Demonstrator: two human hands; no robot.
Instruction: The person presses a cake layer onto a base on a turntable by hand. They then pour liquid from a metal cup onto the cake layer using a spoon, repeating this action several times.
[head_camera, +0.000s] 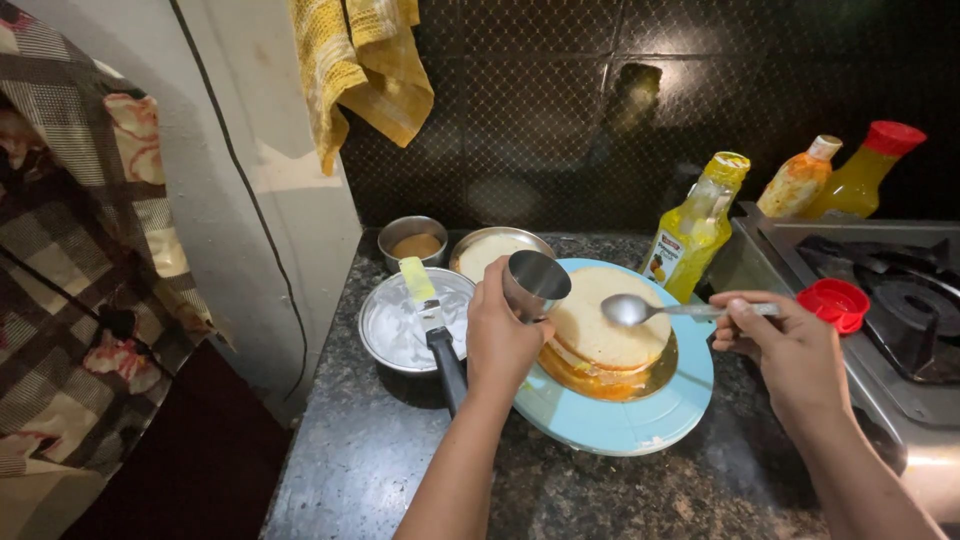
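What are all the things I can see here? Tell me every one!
Cake: one, pale yellow layers, on the turntable.
Turntable: one, light blue, on the counter.
Steel cup: one, silver, in the left hand.
Spoon: one, silver, over the cake.
Cream bowl: one, steel, left of the cake, spatula across it.
Small bowls: two, steel, at the back.
Bottles: three, yellow-orange, by the stove.
Red cap: one, on the stove.
Cloth: one, yellow, hanging.
Left hand: holds the cup.
Right hand: holds the spoon.
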